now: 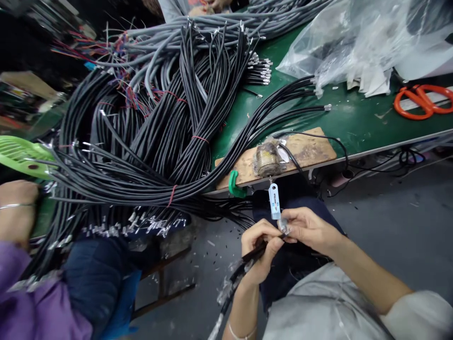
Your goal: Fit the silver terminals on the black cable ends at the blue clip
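Observation:
My left hand (pixel 260 245) is closed around the end of a black cable (pixel 240 270) that trails down past my wrist. My right hand (pixel 307 229) pinches the cable's metal tip where the two hands meet. Just above my fingers a small light-blue tool (pixel 274 200) hangs from a metal block (pixel 268 159) on a wooden board (pixel 311 148) at the bench edge. A large heap of black cables (pixel 159 137) covers the green bench to the left.
Orange scissors (pixel 421 101) and clear plastic bags (pixel 354 42) lie at the far right of the green bench (pixel 354 123). A green clamp (pixel 234 184) grips the board. A co-worker's hand (pixel 16 208) and purple sleeve sit at left, beside a green fan (pixel 21 156).

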Motion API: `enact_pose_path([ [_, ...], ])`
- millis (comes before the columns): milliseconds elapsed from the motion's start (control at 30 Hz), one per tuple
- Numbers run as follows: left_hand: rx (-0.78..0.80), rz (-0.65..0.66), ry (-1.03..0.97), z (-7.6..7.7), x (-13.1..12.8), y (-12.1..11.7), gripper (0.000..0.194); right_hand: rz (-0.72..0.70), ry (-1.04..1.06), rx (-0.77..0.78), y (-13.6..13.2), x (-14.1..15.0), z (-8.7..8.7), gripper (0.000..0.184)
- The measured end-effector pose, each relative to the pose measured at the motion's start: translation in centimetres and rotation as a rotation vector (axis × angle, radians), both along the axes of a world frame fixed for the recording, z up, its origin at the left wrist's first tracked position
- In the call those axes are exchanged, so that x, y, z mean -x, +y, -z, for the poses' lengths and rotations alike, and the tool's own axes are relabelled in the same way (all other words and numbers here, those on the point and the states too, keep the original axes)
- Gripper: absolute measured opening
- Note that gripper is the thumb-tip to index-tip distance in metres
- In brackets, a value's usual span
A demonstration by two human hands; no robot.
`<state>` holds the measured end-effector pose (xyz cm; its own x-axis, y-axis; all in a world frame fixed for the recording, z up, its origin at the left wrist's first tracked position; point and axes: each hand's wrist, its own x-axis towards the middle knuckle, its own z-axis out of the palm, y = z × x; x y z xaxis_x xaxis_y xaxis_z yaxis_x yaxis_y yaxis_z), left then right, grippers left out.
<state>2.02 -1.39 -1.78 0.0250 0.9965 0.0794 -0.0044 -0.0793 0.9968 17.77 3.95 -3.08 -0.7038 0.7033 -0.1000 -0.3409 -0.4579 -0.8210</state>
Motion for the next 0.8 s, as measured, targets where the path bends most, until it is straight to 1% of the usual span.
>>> enact_pose_path([
  [33, -0.023, -0.016, 0.027, 0.0, 0.1, 0.1, 0.010, -0.102, -0.031, 0.018, 0.6, -0.4, -0.3, 0.044],
  [67, -0.034, -0.032, 0.046, 0.0, 0.1, 0.2, 0.009, -0.167, -0.088, 0.006, 1.3, -0.8, -0.6, 0.045],
  [100, -0.037, -0.049, 0.057, 0.0, 0.1, 0.3, 0.008, -0.206, -0.152, -0.024, 2.0, -1.1, -1.0, 0.045],
  [133, -0.031, -0.060, 0.065, 0.1, 0.0, 0.3, 0.007, -0.210, -0.213, -0.056, 2.6, -1.4, -1.3, 0.045],
  [200, -0.022, -0.073, 0.065, 0.1, 0.0, 0.2, 0.007, -0.119, -0.300, -0.099, 3.8, -1.5, -2.0, 0.046],
  [267, -0.047, -0.077, 0.046, 0.2, 0.1, 0.0, 0.007, 0.019, -0.301, -0.100, 4.6, -1.1, -2.6, 0.049],
  [333, -0.093, -0.083, 0.004, 0.4, 0.2, -0.2, 0.007, 0.115, -0.235, -0.078, 5.0, -0.1, -2.9, 0.052],
  [400, -0.135, -0.115, -0.049, 0.6, 0.4, -0.2, 0.008, 0.131, -0.137, -0.032, 5.0, 1.0, -3.0, 0.053],
  [467, -0.143, -0.154, -0.102, 0.8, 0.4, 0.0, 0.009, 0.148, -0.053, 0.040, 4.8, 2.0, -3.0, 0.049],
  [567, -0.103, -0.185, -0.163, 0.9, 0.1, 0.6, 0.010, 0.197, 0.066, 0.164, 4.1, 2.9, -2.5, 0.043],
  [667, -0.050, -0.168, -0.171, 0.9, -0.4, 1.1, 0.012, 0.220, 0.178, 0.242, 3.6, 3.2, -2.0, 0.039],
  [800, 0.023, -0.126, -0.165, 0.6, -0.8, 1.4, 0.014, 0.166, 0.265, 0.286, 3.3, 3.4, -1.6, 0.041],
])
